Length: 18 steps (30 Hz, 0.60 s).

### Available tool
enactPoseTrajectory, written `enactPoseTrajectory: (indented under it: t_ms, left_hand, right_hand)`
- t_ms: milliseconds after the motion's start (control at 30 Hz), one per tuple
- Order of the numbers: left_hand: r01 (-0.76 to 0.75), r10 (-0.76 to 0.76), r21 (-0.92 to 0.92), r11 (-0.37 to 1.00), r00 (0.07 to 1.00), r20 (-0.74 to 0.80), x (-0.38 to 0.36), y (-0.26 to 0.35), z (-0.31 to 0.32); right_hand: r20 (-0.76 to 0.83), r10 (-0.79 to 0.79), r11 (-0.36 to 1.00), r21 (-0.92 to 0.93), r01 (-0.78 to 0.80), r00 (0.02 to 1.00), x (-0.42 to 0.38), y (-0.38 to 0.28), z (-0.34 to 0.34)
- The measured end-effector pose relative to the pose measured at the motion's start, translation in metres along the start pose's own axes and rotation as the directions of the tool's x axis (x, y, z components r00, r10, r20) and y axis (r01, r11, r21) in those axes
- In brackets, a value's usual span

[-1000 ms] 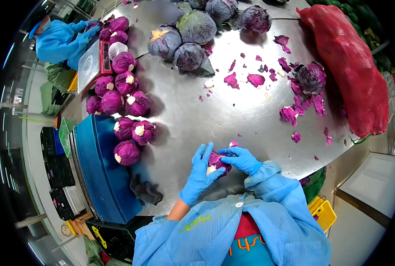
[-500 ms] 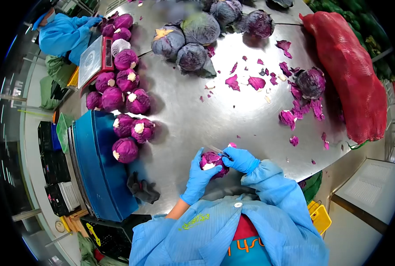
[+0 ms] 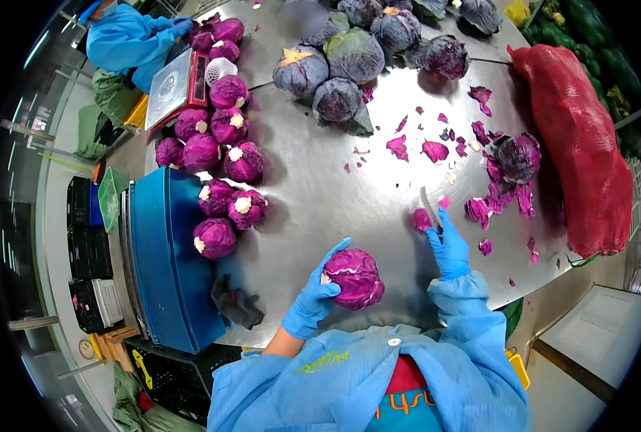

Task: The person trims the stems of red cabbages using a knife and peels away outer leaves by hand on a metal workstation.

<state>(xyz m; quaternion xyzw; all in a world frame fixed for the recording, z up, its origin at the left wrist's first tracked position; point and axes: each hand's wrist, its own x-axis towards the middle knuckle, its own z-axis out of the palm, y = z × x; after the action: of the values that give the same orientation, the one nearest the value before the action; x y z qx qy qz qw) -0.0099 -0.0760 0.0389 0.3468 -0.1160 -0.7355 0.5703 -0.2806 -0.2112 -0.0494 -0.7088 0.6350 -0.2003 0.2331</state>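
My left hand [image 3: 312, 299], in a blue glove, is wrapped round the side of a peeled purple cabbage [image 3: 356, 279] above the near edge of the steel table. The cabbage's pale stem end shows only as a sliver beside my fingers. Away to the right, my gloved right hand [image 3: 449, 248] grips a knife [image 3: 426, 200], its blade pointing away from me. Beside the blade lies a torn purple cabbage leaf [image 3: 421, 219]. My right palm and most of the knife's handle are hidden.
Trimmed cabbages [image 3: 243, 162] line the left side by a red scale [image 3: 180, 90] and blue bin [image 3: 166, 259]. Unpeeled cabbages [image 3: 353, 56] stand at the back. Right are leaf scraps [image 3: 436, 150], one cabbage [image 3: 518, 157] and a red mesh sack [image 3: 576, 151]. Another person [image 3: 130, 43] works far left.
My right hand has moved away from the cabbage to the right with the knife. A leaf now lies by the blade. The cabbage has turned in my left hand, its stem end facing left.
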Motion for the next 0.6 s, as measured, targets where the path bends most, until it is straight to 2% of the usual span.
enactPoseTrajectory:
  t_ms: [33, 100, 133, 200, 300, 333, 433, 533, 600]
  left_hand:
    - [-0.001, 0.001, -0.029, 1.0, 1.0, 0.013, 0.003, 0.001, 0.002]
    - [0.001, -0.001, -0.079, 0.997, 1.0, 0.002, 0.008, 0.002, 0.008]
    - [0.0, -0.003, -0.102, 0.995, 1.0, -0.024, 0.01, 0.002, 0.013]
    - [-0.013, 0.008, -0.137, 0.991, 0.999, -0.039, 0.012, 0.002, 0.017]
    - [0.021, -0.037, -0.142, 0.99, 0.993, -0.115, 0.011, -0.004, 0.013]
    - [0.019, -0.039, -0.15, 0.988, 0.991, -0.132, 0.01, -0.005, 0.013]
    - [0.031, -0.058, -0.183, 0.983, 0.988, -0.146, 0.008, -0.007, 0.014]
    - [0.079, -0.107, -0.227, 0.971, 0.988, -0.114, 0.007, -0.009, 0.014]
    - [0.109, -0.145, -0.261, 0.959, 0.982, -0.121, 0.005, -0.008, 0.019]
  right_hand:
    - [0.069, -0.003, 0.981, 0.194, -0.01, 0.998, 0.0, -0.008, -0.007]
    - [0.198, -0.046, 0.836, 0.544, -0.07, 0.979, -0.008, -0.03, -0.018]
    - [0.326, -0.154, 0.859, 0.511, -0.036, 0.933, -0.011, -0.047, -0.031]
    - [0.359, -0.407, 0.745, 0.662, 0.078, 0.84, -0.017, -0.09, -0.05]
    - [0.336, -0.446, 0.726, 0.678, 0.116, 0.829, -0.033, -0.125, -0.054]
    - [0.376, -0.387, 0.788, 0.609, 0.09, 0.842, -0.036, -0.127, -0.053]
    - [0.247, -0.42, 0.794, 0.567, 0.221, 0.873, -0.046, -0.121, -0.044]
    - [0.289, -0.332, 0.801, 0.589, 0.107, 0.898, -0.05, -0.12, -0.049]
    - [0.24, -0.338, 0.787, 0.603, 0.134, 0.91, -0.053, -0.117, -0.048]
